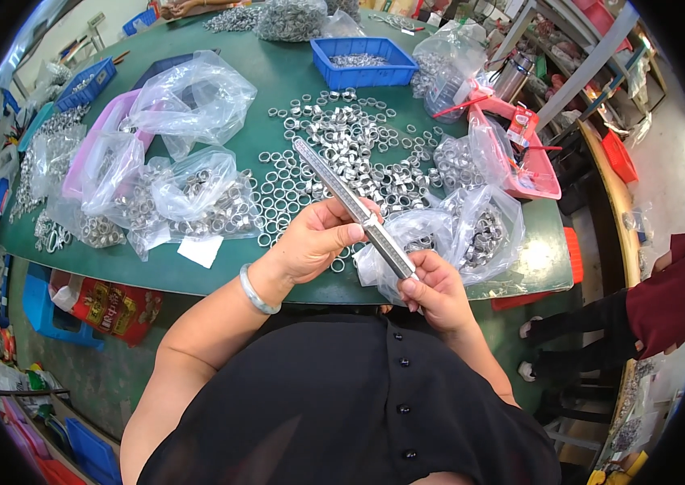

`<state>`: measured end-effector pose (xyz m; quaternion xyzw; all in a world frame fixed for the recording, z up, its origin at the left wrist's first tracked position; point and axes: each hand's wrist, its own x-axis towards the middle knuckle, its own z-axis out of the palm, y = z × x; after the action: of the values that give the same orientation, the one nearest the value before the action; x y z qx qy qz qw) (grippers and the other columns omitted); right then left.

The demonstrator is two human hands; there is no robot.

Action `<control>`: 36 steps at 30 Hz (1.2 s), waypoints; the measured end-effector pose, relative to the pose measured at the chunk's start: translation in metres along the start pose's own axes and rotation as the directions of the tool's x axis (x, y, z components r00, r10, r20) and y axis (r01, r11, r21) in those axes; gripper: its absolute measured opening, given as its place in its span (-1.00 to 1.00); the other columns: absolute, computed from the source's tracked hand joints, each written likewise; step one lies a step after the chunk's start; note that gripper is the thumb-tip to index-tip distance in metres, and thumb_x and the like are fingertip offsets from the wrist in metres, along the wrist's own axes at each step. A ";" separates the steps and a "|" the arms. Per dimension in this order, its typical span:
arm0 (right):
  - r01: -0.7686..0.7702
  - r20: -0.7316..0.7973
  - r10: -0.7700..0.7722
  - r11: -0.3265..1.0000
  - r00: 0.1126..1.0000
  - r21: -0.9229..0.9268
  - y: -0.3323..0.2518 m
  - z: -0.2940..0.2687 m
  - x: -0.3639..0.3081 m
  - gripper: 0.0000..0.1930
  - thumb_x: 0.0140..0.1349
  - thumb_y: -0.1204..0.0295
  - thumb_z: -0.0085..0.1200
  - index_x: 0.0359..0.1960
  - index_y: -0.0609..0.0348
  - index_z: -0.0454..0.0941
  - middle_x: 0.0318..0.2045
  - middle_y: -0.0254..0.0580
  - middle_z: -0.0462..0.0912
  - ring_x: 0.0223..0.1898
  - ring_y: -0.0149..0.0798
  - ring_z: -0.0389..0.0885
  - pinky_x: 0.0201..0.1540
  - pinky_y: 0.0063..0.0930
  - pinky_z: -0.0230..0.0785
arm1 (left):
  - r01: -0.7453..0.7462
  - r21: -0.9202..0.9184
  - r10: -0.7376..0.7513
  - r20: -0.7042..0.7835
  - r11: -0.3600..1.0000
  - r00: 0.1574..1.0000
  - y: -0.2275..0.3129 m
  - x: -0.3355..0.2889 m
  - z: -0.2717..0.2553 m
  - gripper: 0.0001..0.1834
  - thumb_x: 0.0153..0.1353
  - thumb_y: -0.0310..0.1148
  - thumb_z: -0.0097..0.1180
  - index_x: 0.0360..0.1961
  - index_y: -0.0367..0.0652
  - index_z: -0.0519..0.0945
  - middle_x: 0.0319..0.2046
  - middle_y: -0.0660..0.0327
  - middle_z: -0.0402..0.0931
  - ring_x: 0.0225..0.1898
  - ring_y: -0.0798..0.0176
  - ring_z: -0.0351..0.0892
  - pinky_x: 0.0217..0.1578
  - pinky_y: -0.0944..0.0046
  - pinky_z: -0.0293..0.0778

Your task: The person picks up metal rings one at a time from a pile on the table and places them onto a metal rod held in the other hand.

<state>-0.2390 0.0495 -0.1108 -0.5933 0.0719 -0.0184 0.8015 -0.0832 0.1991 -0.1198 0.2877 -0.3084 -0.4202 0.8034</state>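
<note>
A tapered metal ring mandrel point(328, 175) with graduation marks slants in front of me, thin end up and to the left. My right hand point(433, 289) grips its thick lower end. Around its middle, the thumb and fingers of my left hand point(316, 240) are closed. A metal ring point(370, 221) seems to sit around the shaft at those fingertips, partly hidden by them. Loose silver-coloured rings point(350, 139) lie heaped and scattered on the green table point(255, 109) beyond my hands. A clear plastic bag of rings point(486, 234) lies beside my right hand.
More clear bags of rings point(209, 194) lie at the left by a pink tray point(76, 171). A blue bin point(368, 74) stands at the back, a pink basket point(538, 179) at the right. Another person in a dark red top point(666, 303) stands far right.
</note>
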 end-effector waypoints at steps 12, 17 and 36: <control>0.021 0.026 -0.021 0.999 0.999 -0.027 0.000 -0.001 -0.002 -0.77 0.06 0.50 0.02 -0.25 0.26 0.30 -0.52 -0.37 0.42 -0.58 -0.62 0.32 -0.55 -0.78 0.18 | -0.011 0.018 0.010 0.030 1.000 0.999 0.004 -0.003 0.008 -0.69 0.00 -0.46 0.11 -0.17 -0.26 0.44 -0.17 0.13 0.40 -0.07 0.22 0.36 0.00 0.21 0.23; -0.001 0.004 0.001 1.000 1.000 -0.018 -0.002 0.000 -0.003 -0.72 0.02 0.51 0.06 -0.23 0.27 0.29 -0.54 -0.29 0.42 -0.56 -0.54 0.37 -0.56 -0.77 0.21 | -0.020 0.044 0.018 0.051 0.999 0.999 0.005 -0.002 0.008 -0.71 -0.01 -0.43 0.13 -0.22 -0.27 0.45 -0.19 0.14 0.38 -0.07 0.23 0.32 -0.01 0.24 0.20; 0.123 -0.152 -0.113 0.991 0.982 0.058 -0.019 -0.019 -0.007 -0.74 0.03 0.53 0.04 -0.24 0.32 0.31 -0.57 -0.31 0.45 -0.64 -0.58 0.32 -0.64 -0.82 0.13 | -0.020 0.140 0.090 -0.519 0.990 0.850 0.082 -0.016 -0.065 -0.74 0.03 -0.50 -0.07 -0.20 -0.31 0.36 -0.37 0.16 0.41 -0.41 0.36 0.39 -0.41 0.45 0.35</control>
<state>-0.2477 0.0265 -0.0980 -0.5665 0.0951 -0.1123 0.8108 -0.0012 0.2653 -0.1067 0.4336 -0.1127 -0.2819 0.8484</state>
